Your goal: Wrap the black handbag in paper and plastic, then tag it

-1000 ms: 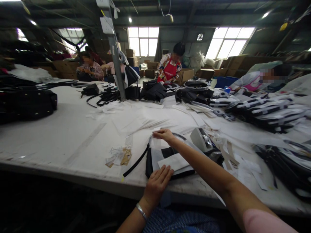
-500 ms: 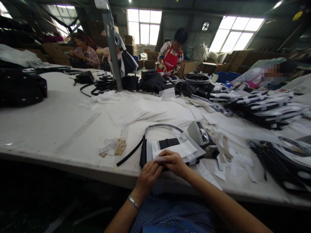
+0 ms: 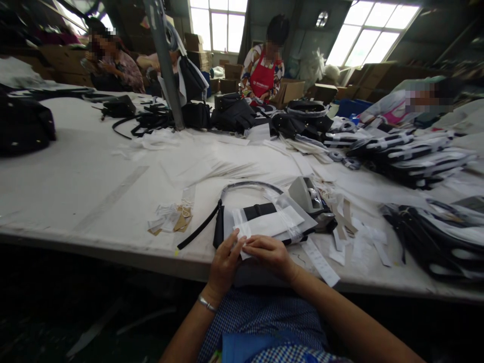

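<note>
A black bag (image 3: 260,209) wrapped in white paper (image 3: 273,223) lies near the table's front edge, its black strap (image 3: 196,233) trailing left and a curved handle (image 3: 249,186) arching behind it. My left hand (image 3: 224,264) and my right hand (image 3: 269,254) meet at the bag's near edge. Both pinch a small white strip (image 3: 243,234) of paper or tape between their fingertips. A grey tape dispenser (image 3: 307,195) stands just right of the bag.
Loose paper strips (image 3: 342,237) and small tags (image 3: 172,222) litter the white table (image 3: 75,176). Black-and-white striped bags (image 3: 408,156) pile at the right, black bags (image 3: 234,116) at the back by a metal post (image 3: 164,60). Other people (image 3: 264,70) work beyond.
My right hand came back from the bag's far side to its near edge. Both hands joined there and now pinch a white strip. The view tilted down slightly.
</note>
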Motion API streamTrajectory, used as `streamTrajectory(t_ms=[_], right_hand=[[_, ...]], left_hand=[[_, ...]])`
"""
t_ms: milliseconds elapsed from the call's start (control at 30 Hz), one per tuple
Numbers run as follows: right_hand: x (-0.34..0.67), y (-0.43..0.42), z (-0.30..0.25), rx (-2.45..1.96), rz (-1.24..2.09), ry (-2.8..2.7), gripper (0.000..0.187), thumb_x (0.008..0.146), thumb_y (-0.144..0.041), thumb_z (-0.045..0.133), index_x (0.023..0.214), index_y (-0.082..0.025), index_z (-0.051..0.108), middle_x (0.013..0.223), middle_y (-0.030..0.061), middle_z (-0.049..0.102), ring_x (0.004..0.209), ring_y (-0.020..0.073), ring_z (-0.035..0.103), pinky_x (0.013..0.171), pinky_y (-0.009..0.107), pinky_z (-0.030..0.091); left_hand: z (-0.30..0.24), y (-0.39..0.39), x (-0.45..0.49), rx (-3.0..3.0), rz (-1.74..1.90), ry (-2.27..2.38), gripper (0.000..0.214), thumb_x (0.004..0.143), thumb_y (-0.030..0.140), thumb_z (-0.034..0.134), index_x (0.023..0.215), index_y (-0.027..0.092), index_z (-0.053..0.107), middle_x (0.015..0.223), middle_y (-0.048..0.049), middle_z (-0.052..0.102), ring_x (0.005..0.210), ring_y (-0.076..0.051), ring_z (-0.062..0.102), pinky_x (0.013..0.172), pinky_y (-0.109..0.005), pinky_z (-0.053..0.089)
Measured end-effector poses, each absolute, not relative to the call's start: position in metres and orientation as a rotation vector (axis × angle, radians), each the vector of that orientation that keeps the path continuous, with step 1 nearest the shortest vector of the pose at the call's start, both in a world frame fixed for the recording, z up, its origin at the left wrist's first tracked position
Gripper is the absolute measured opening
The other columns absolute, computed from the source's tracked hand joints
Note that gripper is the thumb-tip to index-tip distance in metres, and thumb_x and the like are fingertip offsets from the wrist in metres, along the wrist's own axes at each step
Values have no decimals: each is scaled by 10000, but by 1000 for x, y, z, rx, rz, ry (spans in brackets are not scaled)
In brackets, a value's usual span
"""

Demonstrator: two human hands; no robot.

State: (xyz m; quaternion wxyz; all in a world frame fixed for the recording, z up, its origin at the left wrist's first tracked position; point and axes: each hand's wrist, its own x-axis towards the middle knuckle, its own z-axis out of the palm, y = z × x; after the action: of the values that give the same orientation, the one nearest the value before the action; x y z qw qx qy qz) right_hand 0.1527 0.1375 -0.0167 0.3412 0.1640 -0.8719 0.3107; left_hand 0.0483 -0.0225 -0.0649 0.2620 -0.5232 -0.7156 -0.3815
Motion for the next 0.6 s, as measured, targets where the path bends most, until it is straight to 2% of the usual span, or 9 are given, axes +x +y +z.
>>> streamTrajectory(t_ms=[133,200,267,333,400,467,600], right_hand=[[157,139,1,547,703,-2360,217,995,-190,587,1185,-222,688,980,76,729,1007,223,681,920,344,570],[154,147,17,535,776,-2417,182,1006,-260,584,1136,-220,703,954,65,732,908,199,700,851,293,581],[142,160,31,369,833,-2463,200,1018,-282,554,1132,-224,708,990,60,730,903,189,698,841,277,571],[123,175,37,167,745,-2547,234,1010,-255,551,1195,-219,691,1141,82,705,1065,231,660,960,345,531],[99,187,33,30,567,-2714,301,981,-256,604,1272,-198,653,1292,117,640,1242,304,559,1080,472,441],[78,193,24,-9,440,-2913,332,976,-258,620,1297,-173,630,1339,141,606,1322,345,480,1113,568,368],[53,189,12,150,363,-3092,229,1023,-230,539,1201,-160,664,1280,124,649,1344,311,460,1141,579,294]], left_hand=[[-62,-22,48,-1523,-929,-1914,500,961,145,528,1451,161,430,1403,-93,574,1378,-243,447,1118,-395,466],[-62,-23,47,-1559,-917,-1913,508,957,130,532,1453,157,425,1395,-75,584,1369,-224,457,1124,-382,460],[-63,-24,48,-1568,-902,-1925,500,962,107,511,1451,165,426,1404,-66,579,1349,-204,480,1114,-368,467],[-63,-24,48,-1561,-887,-1925,478,975,104,478,1447,167,432,1404,-65,578,1338,-203,491,1100,-371,478],[-64,-24,47,-1558,-880,-1912,456,989,113,449,1442,164,439,1397,-68,584,1328,-209,501,1087,-379,487],[-66,-23,47,-1548,-877,-1903,449,992,108,438,1437,165,445,1388,-65,591,1316,-209,514,1079,-378,492],[-71,-22,47,-1537,-867,-1877,452,986,92,452,1430,173,456,1368,-58,608,1300,-204,530,1076,-371,493]])
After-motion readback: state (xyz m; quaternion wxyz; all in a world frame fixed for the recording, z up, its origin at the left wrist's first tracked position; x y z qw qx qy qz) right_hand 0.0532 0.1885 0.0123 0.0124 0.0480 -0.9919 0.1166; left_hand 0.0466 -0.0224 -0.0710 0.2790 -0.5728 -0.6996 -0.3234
